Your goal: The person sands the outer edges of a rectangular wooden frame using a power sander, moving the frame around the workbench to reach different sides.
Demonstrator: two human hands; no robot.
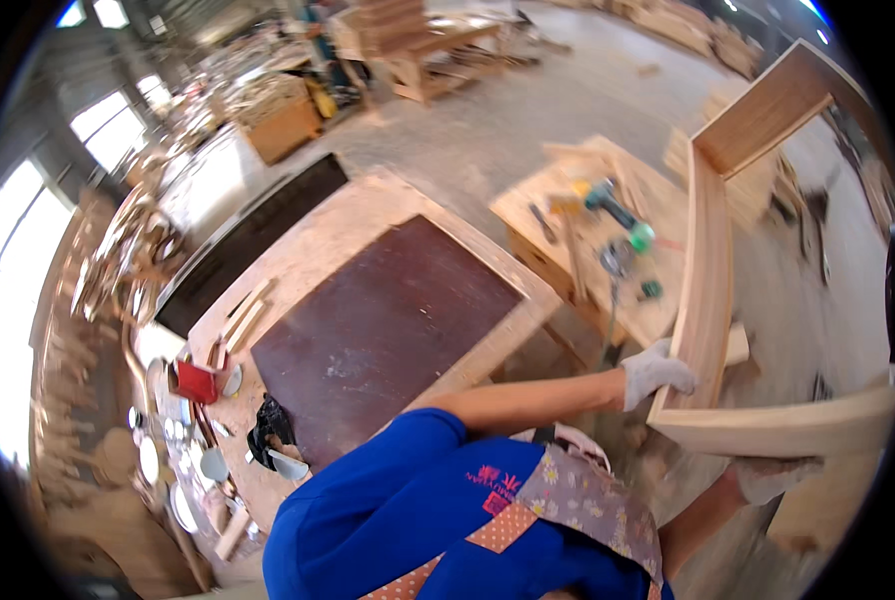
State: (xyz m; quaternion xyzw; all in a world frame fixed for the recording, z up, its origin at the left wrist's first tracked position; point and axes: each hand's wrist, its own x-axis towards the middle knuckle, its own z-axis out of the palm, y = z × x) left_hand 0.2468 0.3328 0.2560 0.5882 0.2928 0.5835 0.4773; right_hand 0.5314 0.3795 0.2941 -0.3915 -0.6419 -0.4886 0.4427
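A large wooden frame [709,270] of pale boards joined at the corners is held up at the right, tilted and off the floor. My left hand [658,373], in a white glove, reaches across from the left and is closed around the side board close to its near corner. Beneath the near board [778,430] is my right hand [773,479], also gloved. It supports or grips that board from below, its fingers partly hidden by the wood. The far end of the frame runs out toward the picture's right rim.
Left of me stands a workbench with a dark brown panel [388,330], a red container [194,381] and a black plastic bag [271,430]. Ahead, a lower wooden table [538,208] bears a teal power drill [610,203] and other tools. Stacked wood pieces line the left wall.
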